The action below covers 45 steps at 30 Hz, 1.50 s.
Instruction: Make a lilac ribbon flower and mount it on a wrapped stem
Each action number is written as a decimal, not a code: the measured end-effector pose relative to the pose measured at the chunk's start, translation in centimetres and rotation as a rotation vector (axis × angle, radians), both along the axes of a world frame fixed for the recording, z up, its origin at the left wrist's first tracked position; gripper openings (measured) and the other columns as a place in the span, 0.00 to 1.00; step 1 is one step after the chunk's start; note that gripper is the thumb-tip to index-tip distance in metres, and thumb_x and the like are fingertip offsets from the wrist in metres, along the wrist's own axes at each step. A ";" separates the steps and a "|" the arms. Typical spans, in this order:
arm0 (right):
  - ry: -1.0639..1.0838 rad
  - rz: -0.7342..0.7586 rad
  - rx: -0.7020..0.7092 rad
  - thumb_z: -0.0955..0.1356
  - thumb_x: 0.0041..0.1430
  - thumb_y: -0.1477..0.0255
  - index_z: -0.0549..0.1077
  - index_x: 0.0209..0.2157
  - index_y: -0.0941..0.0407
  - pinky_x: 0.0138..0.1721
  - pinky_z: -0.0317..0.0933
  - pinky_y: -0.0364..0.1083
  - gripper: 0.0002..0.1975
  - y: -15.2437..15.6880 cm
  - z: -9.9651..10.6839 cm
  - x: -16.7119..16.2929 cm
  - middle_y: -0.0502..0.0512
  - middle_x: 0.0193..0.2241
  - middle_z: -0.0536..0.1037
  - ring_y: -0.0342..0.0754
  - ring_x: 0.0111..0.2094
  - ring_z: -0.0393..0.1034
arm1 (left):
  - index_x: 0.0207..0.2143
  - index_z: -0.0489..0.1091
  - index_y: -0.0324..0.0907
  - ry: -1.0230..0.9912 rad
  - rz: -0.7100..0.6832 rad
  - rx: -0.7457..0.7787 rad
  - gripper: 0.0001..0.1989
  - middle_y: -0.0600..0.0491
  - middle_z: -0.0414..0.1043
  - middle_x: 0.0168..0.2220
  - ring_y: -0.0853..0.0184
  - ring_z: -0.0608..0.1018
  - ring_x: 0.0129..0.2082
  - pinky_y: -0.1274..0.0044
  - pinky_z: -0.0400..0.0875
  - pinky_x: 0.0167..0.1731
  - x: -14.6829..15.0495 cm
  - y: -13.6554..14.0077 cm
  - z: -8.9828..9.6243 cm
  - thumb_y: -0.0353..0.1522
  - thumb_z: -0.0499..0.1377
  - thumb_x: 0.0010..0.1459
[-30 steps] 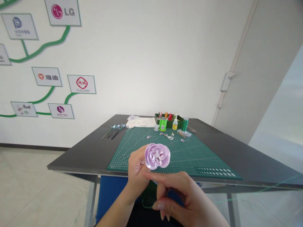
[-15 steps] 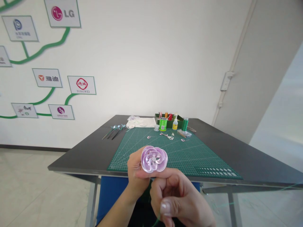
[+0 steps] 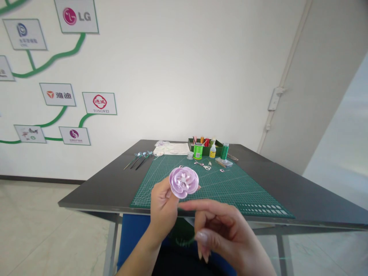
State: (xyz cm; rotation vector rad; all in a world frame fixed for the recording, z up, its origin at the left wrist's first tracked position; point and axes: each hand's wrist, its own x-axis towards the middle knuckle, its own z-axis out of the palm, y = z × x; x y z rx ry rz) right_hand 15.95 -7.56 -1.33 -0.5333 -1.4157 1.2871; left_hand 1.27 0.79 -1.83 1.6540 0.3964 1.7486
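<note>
My left hand is closed around the underside of a lilac flower with layered, glossy petals and a pale beaded centre. The bloom faces me above the near edge of the cutting mat; its stem is hidden by the fingers. My right hand is just right of and below it, index finger stretched towards the left hand, the thumb and other fingers curled in. A thin green thread shows faintly to the right of this hand; where it runs through the fingers is hard to see.
On the dark table lies a green cutting mat with white scissors. Behind stand a green can, a glue bottle, a green thread spool and a box. Several stemmed pieces lie left.
The flower and my left hand have moved slightly up and left. My right hand has shifted right, its index finger drawing away from under the flower.
</note>
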 end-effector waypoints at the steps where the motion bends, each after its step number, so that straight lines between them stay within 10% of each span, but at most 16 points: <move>1: -0.032 -0.111 0.041 0.78 0.65 0.64 0.84 0.52 0.53 0.26 0.66 0.38 0.16 0.1 0.1 0.3 0.47 0.24 0.75 0.39 0.22 0.70 | 0.36 0.84 0.42 -0.024 0.001 -0.007 0.13 0.50 0.85 0.33 0.62 0.83 0.33 0.74 0.78 0.39 -0.3 0.0 0.4 0.40 0.66 0.69; 9: -0.080 -0.451 0.166 0.76 0.67 0.62 0.77 0.45 0.54 0.25 0.69 0.38 0.13 1.6 0.9 0.9 0.48 0.24 0.80 0.42 0.23 0.74 | 0.44 0.84 0.42 0.062 0.122 -0.005 0.12 0.48 0.86 0.42 0.60 0.83 0.41 0.72 0.75 0.50 -1.0 -1.2 1.2 0.40 0.64 0.71; 21: -0.001 -0.664 0.164 0.78 0.61 0.66 0.74 0.42 0.53 0.27 0.73 0.41 0.14 2.0 0.9 -0.4 0.47 0.23 0.81 0.45 0.23 0.77 | 0.32 0.73 0.41 0.226 0.041 -0.019 0.16 0.57 0.70 0.25 0.69 0.71 0.23 0.79 0.64 0.26 1.0 -2.2 1.4 0.37 0.57 0.75; 37: -0.325 -0.368 -0.059 0.80 0.55 0.57 0.86 0.36 0.58 0.22 0.62 0.40 0.18 2.2 1.0 2.3 0.48 0.19 0.75 0.41 0.19 0.65 | 0.27 0.68 0.42 0.286 -0.044 -0.101 0.19 0.58 0.63 0.21 0.70 0.65 0.20 0.79 0.59 0.24 0.4 -0.4 1.5 0.42 0.58 0.70; 45: -0.022 -0.343 -0.070 0.81 0.54 0.55 0.84 0.29 0.59 0.18 0.45 0.40 0.20 4.5 0.2 2.2 0.44 0.13 0.66 0.38 0.15 0.51 | 0.26 0.67 0.42 0.326 -0.060 -0.092 0.21 0.56 0.65 0.23 0.68 0.67 0.24 0.77 0.61 0.28 1.1 0.3 1.2 0.44 0.57 0.72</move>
